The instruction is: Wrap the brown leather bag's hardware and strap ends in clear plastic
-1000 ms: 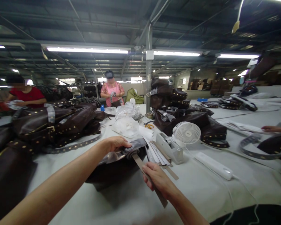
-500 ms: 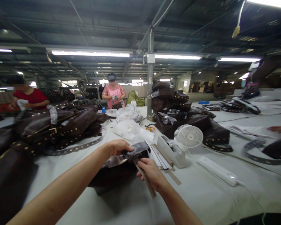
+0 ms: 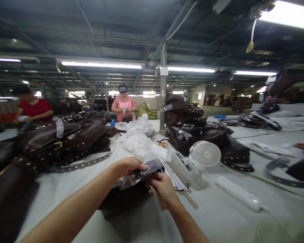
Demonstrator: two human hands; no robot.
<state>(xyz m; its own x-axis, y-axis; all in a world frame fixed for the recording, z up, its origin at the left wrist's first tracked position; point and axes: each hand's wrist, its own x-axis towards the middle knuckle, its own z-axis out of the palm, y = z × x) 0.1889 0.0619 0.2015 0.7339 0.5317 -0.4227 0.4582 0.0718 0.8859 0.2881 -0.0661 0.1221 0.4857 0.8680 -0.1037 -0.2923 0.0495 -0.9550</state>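
1. Just left of the small round white desk fan (image 3: 205, 154), the left hand (image 3: 130, 165) grips a crumpled silvery-grey plastic wrap (image 3: 138, 174), fingers curled over its top edge
2. That wrap covers the upper part of a dark brown leather bag (image 3: 121, 202), which lies on the pale grey worktable (image 3: 218, 219), left of the fan and nearer the camera
3. The right hand (image 3: 162, 187) is closed around a flat beige cardboard strip (image 3: 158, 201); its upper end meets the wrap, and its lower end juts out below the fist
4. A grey tape dispenser (image 3: 186, 167) stands just beside the fan on its left, with a fanned stack of flat strips (image 3: 178, 174) against it
5. A long white power strip (image 3: 239, 193) lies to the right of the fan
6. Far left of the fan sits a heap of dark brown studded bags (image 3: 66, 138); well beyond the fan stands a person in a pink top (image 3: 124, 104)
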